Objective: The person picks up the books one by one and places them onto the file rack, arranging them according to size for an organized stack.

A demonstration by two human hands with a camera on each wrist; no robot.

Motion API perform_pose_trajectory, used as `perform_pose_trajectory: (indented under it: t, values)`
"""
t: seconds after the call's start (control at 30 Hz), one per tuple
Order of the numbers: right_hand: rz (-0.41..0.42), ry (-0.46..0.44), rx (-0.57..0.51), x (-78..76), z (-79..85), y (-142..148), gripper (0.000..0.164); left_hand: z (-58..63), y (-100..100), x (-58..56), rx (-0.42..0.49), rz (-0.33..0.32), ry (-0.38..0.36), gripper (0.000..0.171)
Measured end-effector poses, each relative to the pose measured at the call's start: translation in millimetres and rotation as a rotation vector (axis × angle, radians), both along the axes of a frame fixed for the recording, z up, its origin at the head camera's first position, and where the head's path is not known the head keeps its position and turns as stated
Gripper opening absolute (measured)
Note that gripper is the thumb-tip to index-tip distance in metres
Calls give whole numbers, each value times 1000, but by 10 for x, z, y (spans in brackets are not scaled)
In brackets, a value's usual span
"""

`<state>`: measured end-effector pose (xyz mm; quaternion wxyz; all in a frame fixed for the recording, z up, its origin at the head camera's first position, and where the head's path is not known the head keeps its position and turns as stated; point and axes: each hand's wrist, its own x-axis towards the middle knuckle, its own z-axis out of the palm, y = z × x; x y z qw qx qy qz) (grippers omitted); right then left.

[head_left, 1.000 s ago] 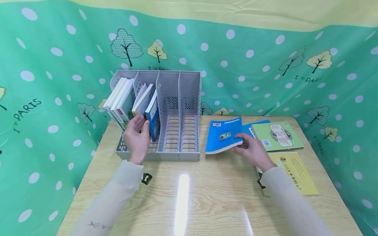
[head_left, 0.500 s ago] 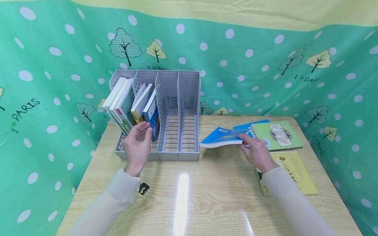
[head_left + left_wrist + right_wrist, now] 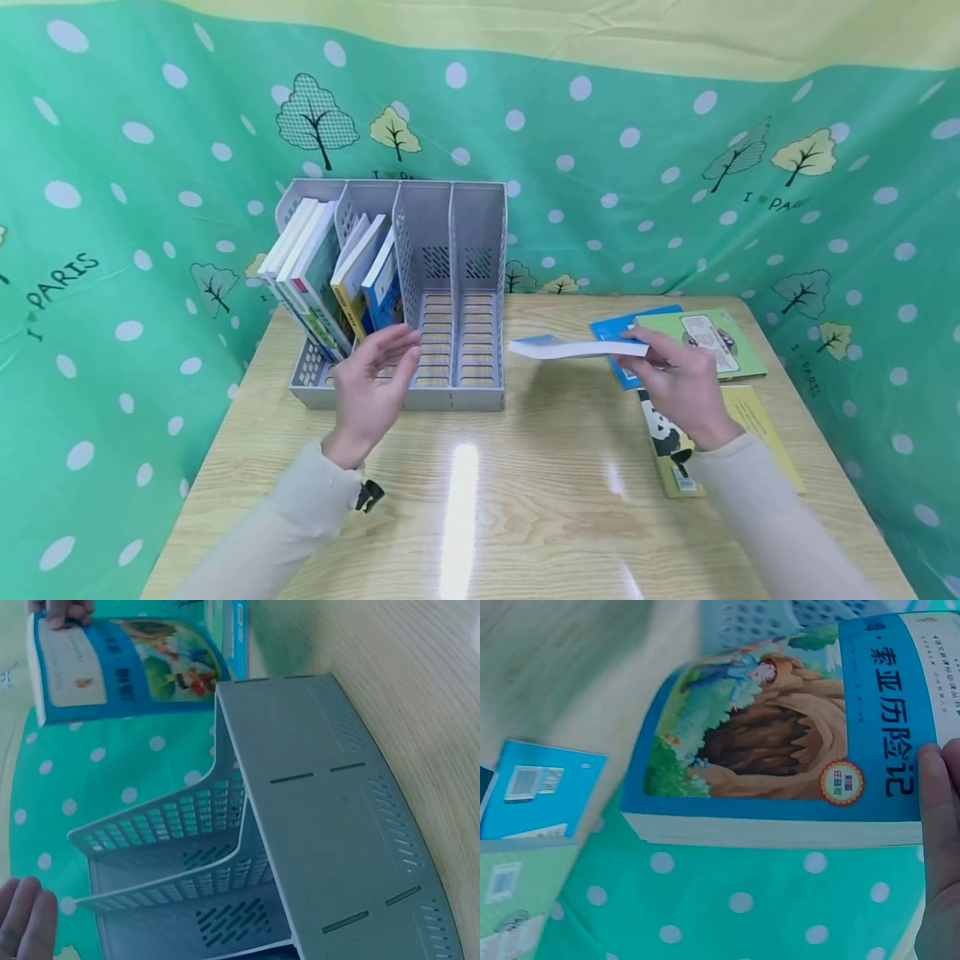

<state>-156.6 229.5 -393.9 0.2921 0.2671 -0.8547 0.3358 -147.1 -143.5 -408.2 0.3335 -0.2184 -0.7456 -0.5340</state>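
My right hand (image 3: 686, 385) pinches a blue paperback book (image 3: 573, 348) by its right end. The book hangs above the table, nearly edge-on in the head view. Its illustrated cover with a cave and Chinese title shows in the right wrist view. My left hand (image 3: 372, 396) holds nothing, in front of a grey file rack (image 3: 397, 399), its fingers loosely bent. Several white-edged books (image 3: 306, 267) lean in the rack's leftmost slot. In the second slot stand a yellow-spined book (image 3: 360, 271) and a blue book (image 3: 385, 283), among others.
On the right of the wooden table (image 3: 540, 508) lie a green book (image 3: 731, 346), another blue book (image 3: 626, 325) partly under it, and a yellow book with a panda (image 3: 663, 429), partly hidden by my right arm. A dotted green cloth (image 3: 600, 225) hangs behind.
My right hand has lifted the blue paperback off the table side and tilted it until its page edge faces the head camera. My left hand has drawn away from the rack's books, toward the right.
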Motion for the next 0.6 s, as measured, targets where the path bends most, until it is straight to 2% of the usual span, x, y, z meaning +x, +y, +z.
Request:
perform_pose_trajectory:
  t: [0.1, 0.3, 0.6]
  values:
    - [13, 6, -23, 65, 92, 11, 38, 17, 61, 15, -10, -75, 30, 36]
    - [95, -28, -127, 168, 226, -32, 37, 40, 159, 47, -31, -192, 19, 39]
    - [193, -149, -255, 458, 551, -196, 31, 99, 228, 127, -47, -271, -23, 38]
